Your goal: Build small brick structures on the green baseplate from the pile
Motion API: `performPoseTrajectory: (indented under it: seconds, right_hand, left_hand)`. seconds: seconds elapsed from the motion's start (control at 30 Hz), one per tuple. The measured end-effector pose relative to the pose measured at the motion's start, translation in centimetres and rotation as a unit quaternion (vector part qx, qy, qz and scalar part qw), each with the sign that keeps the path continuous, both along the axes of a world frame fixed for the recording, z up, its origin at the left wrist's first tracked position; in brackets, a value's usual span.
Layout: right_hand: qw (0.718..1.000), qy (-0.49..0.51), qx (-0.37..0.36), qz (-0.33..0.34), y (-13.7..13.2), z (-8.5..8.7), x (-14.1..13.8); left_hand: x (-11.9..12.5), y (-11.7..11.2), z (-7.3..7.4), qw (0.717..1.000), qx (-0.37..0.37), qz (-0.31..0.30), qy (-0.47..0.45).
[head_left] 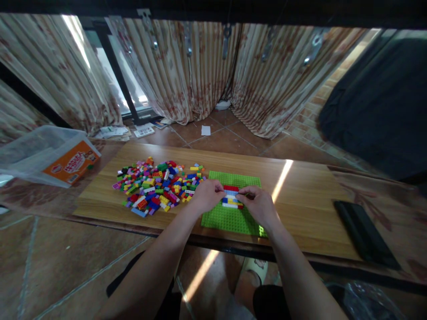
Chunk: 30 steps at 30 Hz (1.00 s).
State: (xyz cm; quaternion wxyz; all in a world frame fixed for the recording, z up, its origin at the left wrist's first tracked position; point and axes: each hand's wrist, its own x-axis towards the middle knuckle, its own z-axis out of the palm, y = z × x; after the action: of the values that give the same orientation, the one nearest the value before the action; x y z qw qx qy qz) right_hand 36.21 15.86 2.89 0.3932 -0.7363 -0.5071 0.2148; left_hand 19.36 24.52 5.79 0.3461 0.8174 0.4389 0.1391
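View: head camera, 1 frame, looking forward and down along my 2 bare forearms to a low table.
Left hand: my left hand [207, 195] lies over the left edge of the baseplate. Its fingers are curled and pressed together, their tips against the left end of the small red, white, blue and yellow plastic brick build [231, 198].
Right hand: my right hand [259, 205] meets the build from the opposite side. Thumb and forefinger are closed in a pinch on the right end of the brick build.
Brick build: it stands on the flat bright-green studded plastic baseplate [230, 220], in the far half, held between my 2 hands. The red row lies farthest from me, with the white, blue and yellow rows nearer.
Baseplate: it lies flat on the light-brown wooden board [300, 200], toward the near edge.
Loose bricks: a heap of loose multicoloured plastic bricks [156, 184] is spread on the board left of the baseplate, its nearest pieces just beside my left hand.
Box: a clear plastic storage box with an orange printed label [50, 155] sits tilted at far left, off the board.
Dark slab: a flat black rectangular object [365, 233] lies at right, apart from the baseplate. I cannot tell what it is.
Background: striped beige curtains [187, 66] hang above a brown tiled floor [227, 138] with scattered papers [143, 131].
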Motion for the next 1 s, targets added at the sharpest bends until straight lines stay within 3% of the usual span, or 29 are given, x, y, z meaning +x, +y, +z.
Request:
performPoseTrajectory:
  seconds: [0.27, 0.5, 0.6, 0.8, 1.0]
  right_hand:
    - [0.999, 0.033, 0.0, 0.005, 0.2, -0.5, 0.2]
    - [0.997, 0.073, -0.013, 0.016, 0.4, -0.7, 0.6]
    - [0.996, 0.093, 0.007, 0.005, 0.2, -0.3, 0.9]
    - [0.983, 0.104, 0.102, -0.11, 0.0, 1.2, 0.7]
    - [0.988, 0.013, 0.122, -0.096, -0.3, 2.5, -1.4]
  left_hand:
    - [0.1, -0.1, -0.3, 1.0, -0.005, 0.03, -0.009]
    - [-0.2, 0.0, -0.6, 0.999, -0.013, 0.02, -0.035]
    - [-0.6, 0.2, -0.6, 0.998, -0.028, -0.002, -0.058]
    - [-1.5, 1.4, -0.5, 0.981, -0.081, 0.008, -0.177]
    - [-2.1, 2.0, -0.3, 0.964, -0.078, 0.045, -0.252]
